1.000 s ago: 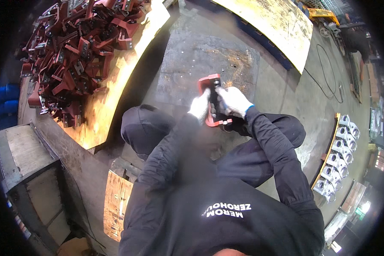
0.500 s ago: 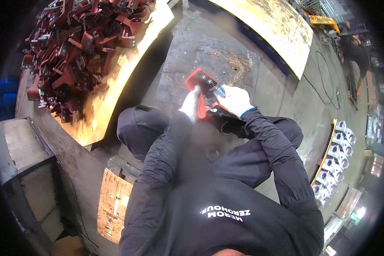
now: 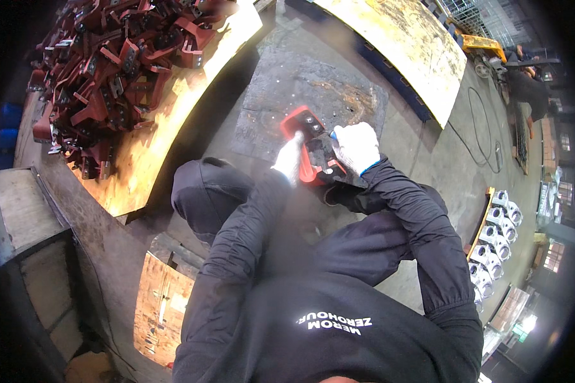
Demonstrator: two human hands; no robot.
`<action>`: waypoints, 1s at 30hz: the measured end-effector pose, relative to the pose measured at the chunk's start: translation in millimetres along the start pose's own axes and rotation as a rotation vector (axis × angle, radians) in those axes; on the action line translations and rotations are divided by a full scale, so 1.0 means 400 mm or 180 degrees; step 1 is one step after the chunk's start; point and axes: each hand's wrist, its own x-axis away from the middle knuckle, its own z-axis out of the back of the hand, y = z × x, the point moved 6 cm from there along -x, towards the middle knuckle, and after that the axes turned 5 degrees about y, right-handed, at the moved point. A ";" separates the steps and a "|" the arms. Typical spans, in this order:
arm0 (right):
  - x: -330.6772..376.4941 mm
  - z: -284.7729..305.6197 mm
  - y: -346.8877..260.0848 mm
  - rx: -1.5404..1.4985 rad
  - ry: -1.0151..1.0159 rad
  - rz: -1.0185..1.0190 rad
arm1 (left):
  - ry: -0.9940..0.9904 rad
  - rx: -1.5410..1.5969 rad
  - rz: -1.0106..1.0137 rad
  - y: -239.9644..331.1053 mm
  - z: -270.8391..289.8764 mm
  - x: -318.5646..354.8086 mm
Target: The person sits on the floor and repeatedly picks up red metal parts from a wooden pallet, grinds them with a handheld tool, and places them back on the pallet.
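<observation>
My left hand, in a white glove, is closed on the near left side of a red metal bracket. A dark plate with bright bolt heads covers the bracket's far end, and its inner side looks dark with a pale patch. On the right, my right hand, gloved in white too, is curled shut at the bracket's right side. A small blue bit shows by its thumb; the rest of what it grips is hidden. The bracket is held above a worn dark board on the floor, between my bent knees.
A heap of similar dark red brackets lies on a wooden-topped pallet at left. Another wood-topped platform stands ahead. Silver ring-shaped castings sit in rows at right. A cable lies on the floor; a grey box stands left.
The bracket has turned so more of its dark inner side shows. My right hand has risen slightly away and to the right; my left hand keeps its hold.
</observation>
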 end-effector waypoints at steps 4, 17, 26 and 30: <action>0.002 -0.014 -0.008 -0.0089 -0.0475 -0.0332 | -0.0228 0.0480 0.0080 -0.002 0.002 0.010; -0.002 -0.154 -0.117 -0.2612 -0.1203 -0.0400 | 0.0117 0.0097 0.0120 -0.022 0.064 -0.034; 0.026 -0.072 0.053 -0.2503 -0.1224 -0.1547 | -0.0048 -0.0111 0.0406 -0.034 0.050 -0.046; 0.068 -0.116 -0.029 -0.2496 -0.0649 -0.1385 | -0.0119 0.0174 -0.0084 -0.004 0.010 -0.034</action>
